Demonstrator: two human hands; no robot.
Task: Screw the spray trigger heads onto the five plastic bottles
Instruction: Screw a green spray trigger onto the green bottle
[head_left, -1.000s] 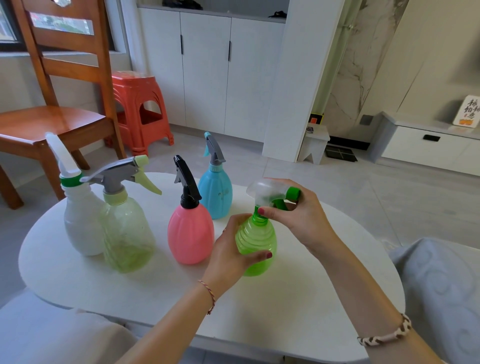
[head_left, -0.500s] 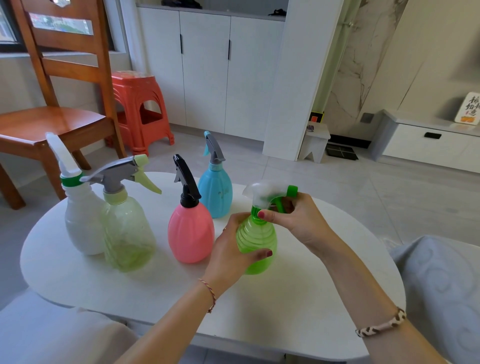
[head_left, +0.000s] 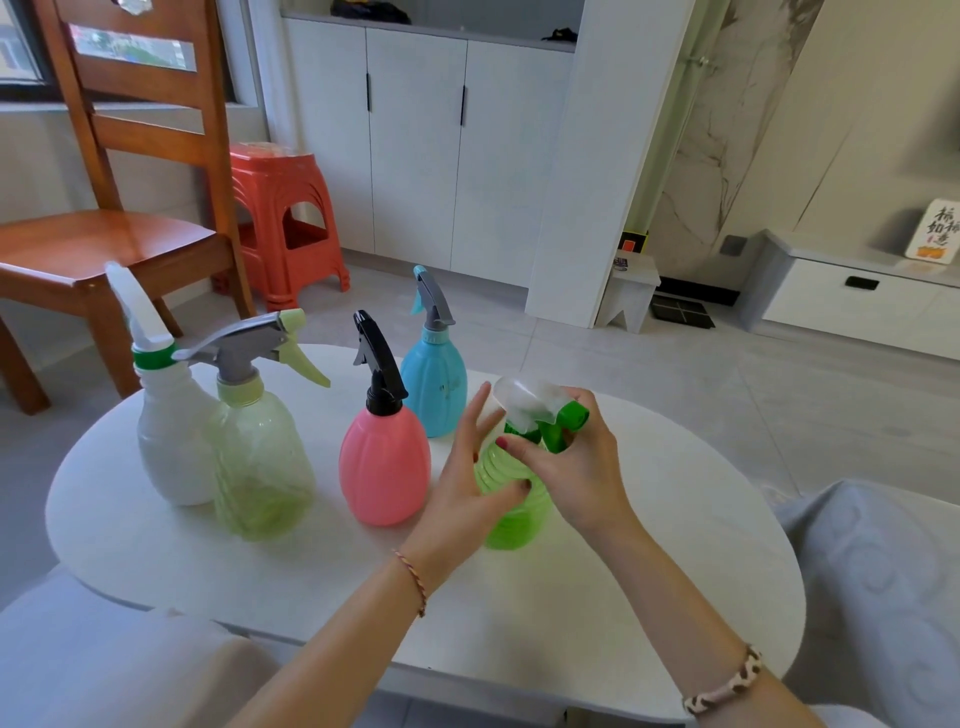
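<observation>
While the white worktop (head_left: 649, 545) carries all five bottles, four stand in a loose row at its far left with their heads on: a white bottle (head_left: 171, 441), a pale green bottle (head_left: 262, 462), a pink bottle (head_left: 384, 467) and a blue bottle (head_left: 434, 387). Nearer the person, the bright green bottle (head_left: 511, 512) stands upright. Her left hand (head_left: 467, 499) rests against its side, fingers spread and straight. Her right hand (head_left: 576, 467) pinches the clear-and-green trigger head (head_left: 540, 410) at its neck.
</observation>
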